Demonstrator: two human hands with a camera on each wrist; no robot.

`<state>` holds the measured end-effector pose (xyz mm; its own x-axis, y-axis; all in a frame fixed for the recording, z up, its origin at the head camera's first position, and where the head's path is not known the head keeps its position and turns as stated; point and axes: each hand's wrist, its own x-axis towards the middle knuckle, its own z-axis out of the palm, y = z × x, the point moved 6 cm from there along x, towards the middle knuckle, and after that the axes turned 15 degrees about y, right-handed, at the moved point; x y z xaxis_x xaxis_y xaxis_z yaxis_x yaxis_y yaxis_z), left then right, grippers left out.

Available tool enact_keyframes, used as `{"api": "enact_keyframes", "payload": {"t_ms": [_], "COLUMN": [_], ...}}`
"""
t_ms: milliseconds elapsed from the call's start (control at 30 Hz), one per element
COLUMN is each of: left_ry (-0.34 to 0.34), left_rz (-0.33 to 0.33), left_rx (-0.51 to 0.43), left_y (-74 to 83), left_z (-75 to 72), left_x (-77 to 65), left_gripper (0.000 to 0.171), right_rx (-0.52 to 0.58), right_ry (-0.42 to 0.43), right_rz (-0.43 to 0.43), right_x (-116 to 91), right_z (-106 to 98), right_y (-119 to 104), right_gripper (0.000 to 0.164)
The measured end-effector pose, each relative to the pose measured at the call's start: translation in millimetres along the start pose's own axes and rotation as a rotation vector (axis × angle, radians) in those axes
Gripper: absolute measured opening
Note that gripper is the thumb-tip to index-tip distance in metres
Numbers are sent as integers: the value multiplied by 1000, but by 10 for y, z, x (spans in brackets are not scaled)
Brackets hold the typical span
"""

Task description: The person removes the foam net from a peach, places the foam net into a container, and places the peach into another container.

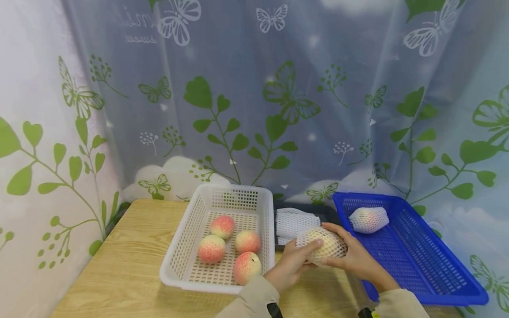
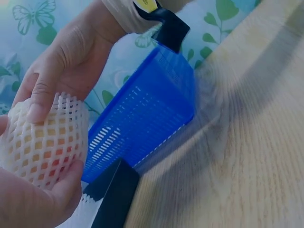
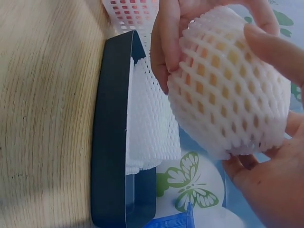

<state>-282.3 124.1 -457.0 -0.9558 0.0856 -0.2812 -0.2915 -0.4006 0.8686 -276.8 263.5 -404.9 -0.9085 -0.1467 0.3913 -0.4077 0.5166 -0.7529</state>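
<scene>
Nearest to me are two pale sleeves [image 1: 254,299] with dark wrist straps [image 1: 274,310]; a yellow patch [image 2: 146,4] on the right one carries a mark too small to read. Just past the cuffs, the left hand [image 1: 289,265] and the right hand [image 1: 359,259] both have fingers and thumb curled round a peach in a white foam net [image 1: 333,245], held above the wooden table [image 1: 119,247]. Its long axis runs roughly sideways, one end of the net toward each hand, and a red patch shows through the mesh from the left wrist's side. To the left, the white basket [image 1: 199,285] holds four bare peaches [image 1: 211,248], cream speckled with red. To the right, in the blue basket [image 1: 437,265], a second netted peach [image 1: 370,220] lies near the far left corner, also roughly sideways. Just beyond the hands, a black tray [image 3: 111,133] holds flattened foam nets [image 1: 296,223]. At the back hangs a curtain [image 1: 238,66] of butterflies and leaves, its faint upper-left lettering [image 1: 140,28] reversed, the words unclear to me
</scene>
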Motion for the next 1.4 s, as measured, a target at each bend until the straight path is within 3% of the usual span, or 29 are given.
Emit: {"api": "enact_keyframes", "payload": {"t_ms": [200,433,567,733,933,1067,1233,1400], "left_ry": [29,114,129,115,162,195,231,281], "left_rz": [10,110,130,122,150,168,168,186], "left_rx": [-28,-107,-137,-89,28,37,48,119], "left_y": [6,-20,-85,-202,-340,-415,-486,-552], "left_z": [-1,20,-4,-83,-204,-273,-346,-415], "left_x": [-42,-89,-102,-90,-129,-132,-110,-70], "left_gripper": [48,48,51,52,51,50,48,53], "right_rx": [106,307,408,421,422,406,392,397], "right_ry": [-38,-44,5,35,55,85,84,63], "right_rz": [31,244,208,171,276,351,364,373], "right_x": [-27,-148,-203,-287,-406,-454,-481,-499], "right_z": [7,63,101,157,272,348,422,496], "right_y": [28,231,306,370,505,603,685,766], "right_gripper": [80,74,66,60,62,63,65,66]}}
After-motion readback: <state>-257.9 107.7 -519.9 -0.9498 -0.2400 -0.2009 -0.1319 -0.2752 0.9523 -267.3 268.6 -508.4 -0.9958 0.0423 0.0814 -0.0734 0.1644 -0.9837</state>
